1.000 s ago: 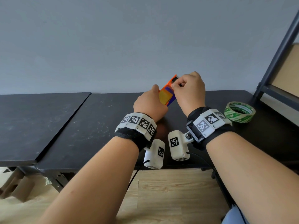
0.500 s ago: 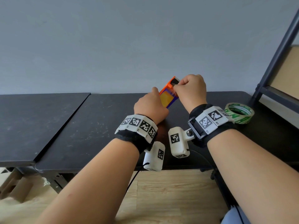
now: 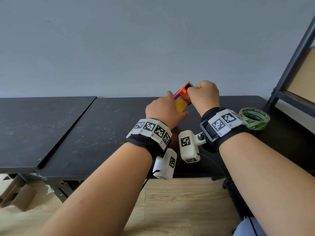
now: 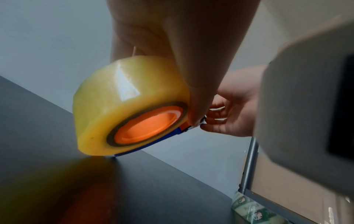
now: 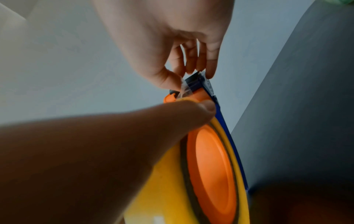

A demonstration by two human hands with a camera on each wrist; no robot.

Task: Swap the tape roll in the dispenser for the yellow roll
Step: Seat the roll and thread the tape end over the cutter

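An orange and blue tape dispenser stands tilted over the black table, with the yellow roll seated on its orange hub. My left hand grips the dispenser around the yellow roll, thumb against the roll's side. My right hand is at the dispenser's upper end. In the right wrist view its thumb and fingers pinch the clear tape end by the cutter. The roll's lower edge sits just at the tabletop.
A green-printed tape roll lies flat on the table to the right of my right wrist. A dark metal shelf frame stands at the table's right end. A second black tabletop adjoins on the left.
Both hands and the dispenser have shifted slightly to the right. The grips look unchanged; the right hand stays at the cutter end.
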